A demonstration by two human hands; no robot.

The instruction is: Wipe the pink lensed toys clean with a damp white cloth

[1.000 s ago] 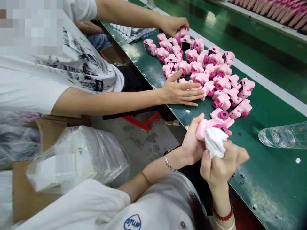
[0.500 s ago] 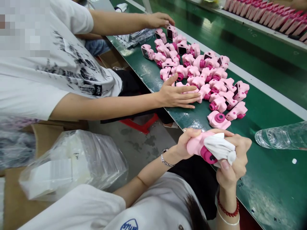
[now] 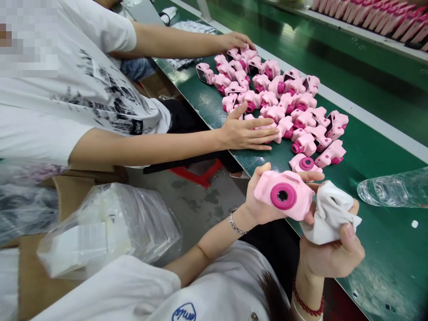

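Pink toy camera (image 3: 284, 195) is held above the near edge of the green table (image 3: 371, 240), lens side turned toward the wearer. Left hand (image 3: 259, 203): grasping the camera from behind, thumb at one end, fingertips extending past its upper edge. Right hand (image 3: 329, 258): gripping a crumpled white cloth (image 3: 334, 209) beside the opposite end of the unit. From where I stand, the cloth-side fingers appear to touch the casing, but the overlap makes contact uncertain. Further pink cameras (image 3: 272, 112) are grouped on the table beyond the left hand, set at mixed angles. A co-worker's nearer hand (image 3: 247, 132) lies spread against the group's near side; the farther hand (image 3: 236, 42) rests at its far end. A clear plastic bottle (image 3: 394, 189) lies on its side to the right.
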